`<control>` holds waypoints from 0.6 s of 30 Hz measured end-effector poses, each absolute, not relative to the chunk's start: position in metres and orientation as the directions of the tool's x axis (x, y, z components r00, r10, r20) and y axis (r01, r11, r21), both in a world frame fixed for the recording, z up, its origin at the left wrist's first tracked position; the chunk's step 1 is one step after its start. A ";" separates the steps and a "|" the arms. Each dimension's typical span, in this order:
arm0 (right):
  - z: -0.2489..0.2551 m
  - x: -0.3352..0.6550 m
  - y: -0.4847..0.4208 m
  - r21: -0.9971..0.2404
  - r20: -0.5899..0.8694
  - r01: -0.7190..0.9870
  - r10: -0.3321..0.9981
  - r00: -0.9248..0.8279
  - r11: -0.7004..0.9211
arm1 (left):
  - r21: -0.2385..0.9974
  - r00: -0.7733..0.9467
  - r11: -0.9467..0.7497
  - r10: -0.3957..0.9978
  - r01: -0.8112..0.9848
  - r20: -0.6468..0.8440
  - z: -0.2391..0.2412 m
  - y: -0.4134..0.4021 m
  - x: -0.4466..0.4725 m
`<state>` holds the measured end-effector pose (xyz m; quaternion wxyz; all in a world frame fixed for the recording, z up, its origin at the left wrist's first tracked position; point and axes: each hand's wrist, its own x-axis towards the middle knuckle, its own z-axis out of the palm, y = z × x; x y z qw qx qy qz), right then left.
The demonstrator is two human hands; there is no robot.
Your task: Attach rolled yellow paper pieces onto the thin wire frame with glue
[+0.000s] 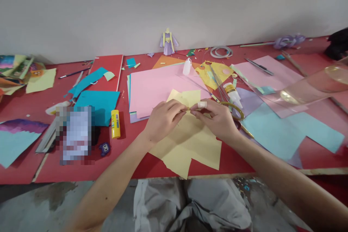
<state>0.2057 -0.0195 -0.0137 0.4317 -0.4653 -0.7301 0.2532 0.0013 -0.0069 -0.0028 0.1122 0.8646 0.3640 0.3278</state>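
My left hand [165,119] and my right hand [214,116] meet fingertip to fingertip above cream-yellow paper [201,148]. Both are closed in a pinch; whatever lies between the fingertips is too small to make out. A white strip of tape wraps a finger of the right hand. The cream sheets have irregular cut edges and reach the table's front edge. Behind the hands lies a stack of pink paper [154,87]. Scissors with gold handles [236,110] lie close beside the right hand, partly hidden by it.
At left are a yellow glue stick [115,124], teal paper [103,98] and a blurred-out object [77,134]. A paper dress figure [168,42] leans on the wall. A white glue bottle [231,92], light-blue paper [277,130] and a clear bottle [312,85] lie at right.
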 end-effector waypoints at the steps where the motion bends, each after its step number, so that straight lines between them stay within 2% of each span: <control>1: -0.013 0.206 -0.020 -0.770 0.398 0.459 0.896 -0.195 0.442 | 0.436 0.519 -0.709 0.704 0.555 0.485 -0.003 -0.007 0.001; 6: -0.011 0.206 -0.020 -0.754 0.402 0.480 0.893 -0.202 0.448 | 0.431 0.520 -0.705 0.708 0.563 0.478 -0.002 -0.007 0.002; 14: -0.016 0.208 -0.018 -0.739 0.394 0.506 0.895 -0.212 0.445 | 0.292 0.550 -0.726 0.672 0.623 0.496 0.001 -0.008 0.003; 18: -0.016 0.207 -0.018 -0.774 0.362 0.484 0.913 -0.190 0.408 | 0.287 0.558 -0.724 0.675 0.627 0.483 0.003 -0.009 0.003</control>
